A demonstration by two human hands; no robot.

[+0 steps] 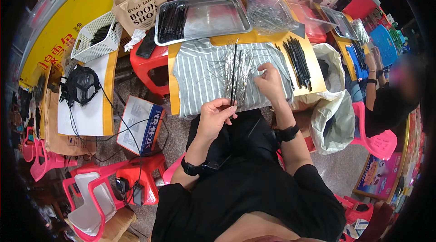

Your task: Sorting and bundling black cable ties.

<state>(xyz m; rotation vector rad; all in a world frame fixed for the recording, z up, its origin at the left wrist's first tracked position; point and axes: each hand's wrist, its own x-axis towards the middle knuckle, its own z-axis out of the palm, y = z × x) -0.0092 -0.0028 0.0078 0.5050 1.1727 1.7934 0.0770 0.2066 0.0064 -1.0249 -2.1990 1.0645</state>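
My left hand (217,115) pinches the lower end of a thin black stick (234,71), which stands nearly upright in front of me. Beneath and around it, a loose pile of thin silvery wires (245,71) lies on a grey striped cloth (195,71). Over the right side of that pile is my right hand (271,82), its fingers closed together; whatever they may hold is too fine to make out. A bundle of similar black sticks (297,64) rests on the table just right of the cloth.
Behind the cloth sits a metal tray (211,12) with more black sticks, beside a clear plastic bag (270,10) of wires. A dark phone (146,44) is on a red stool (147,71) to the left. White sacks (334,124) stand right. Another person's hands (373,60) work at far right.
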